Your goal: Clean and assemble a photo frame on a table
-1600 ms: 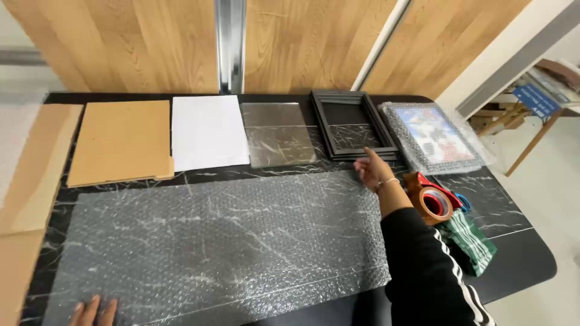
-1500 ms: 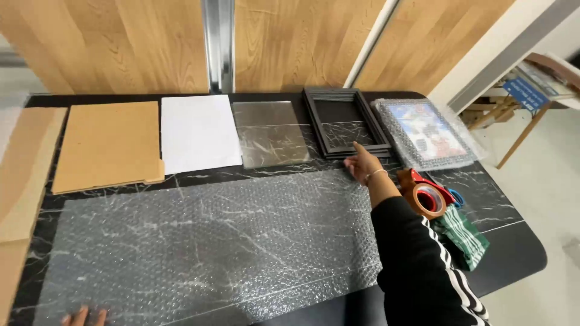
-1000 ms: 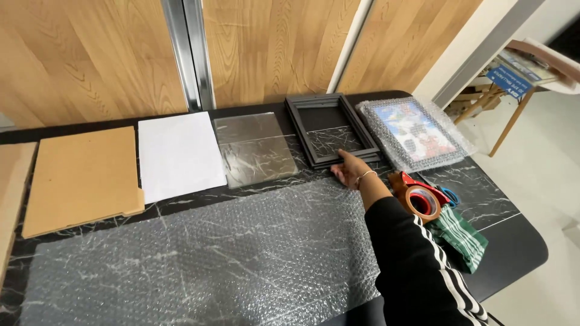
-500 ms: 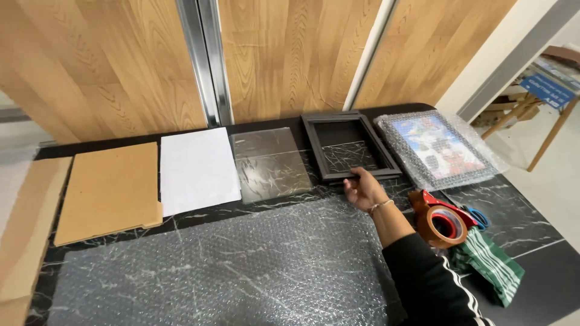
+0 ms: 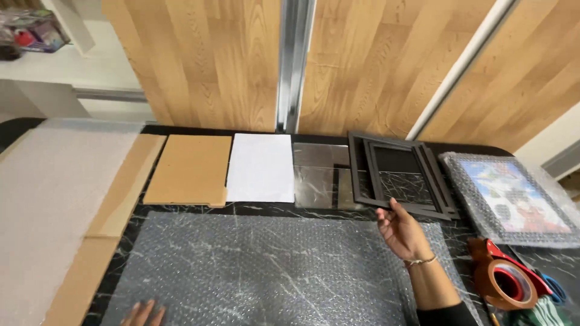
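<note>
Right hand (image 5: 402, 232) raised just above the near edge of the black picture frame (image 5: 399, 175), palm turned up and leftward, fingers loosely spread; the grip closes on nothing. One fingertip sits at or just short of the frame's lower rail (contact cannot be told from this angle). A thin bracelet shows at the wrist, dark sleeve below.

Left hand (image 5: 143, 314) only partly in view at the bottom edge: fingertips lie flat on the bubble wrap sheet (image 5: 266, 271), fingers extended, nothing pinched.

Bubble wrap sheet is spread flat across the near half of the dark marbled table (image 5: 260, 208), its far edge running just short of the row of parts.

Row along the far side of the table, left to right: brown backing board (image 5: 188, 169), white sheet (image 5: 261, 167), clear glass pane (image 5: 317, 175), then the black picture frame, tilted slightly and overlapping the pane's right side.

Right of the frame: a colourful picture wrapped in bubble wrap (image 5: 513, 199). Near it, at the right edge, a red tape dispenser (image 5: 504, 281) with a roll of brown tape.

Left of the table: flat cardboard (image 5: 109, 208) and a pale foam sheet (image 5: 51, 199).
</note>
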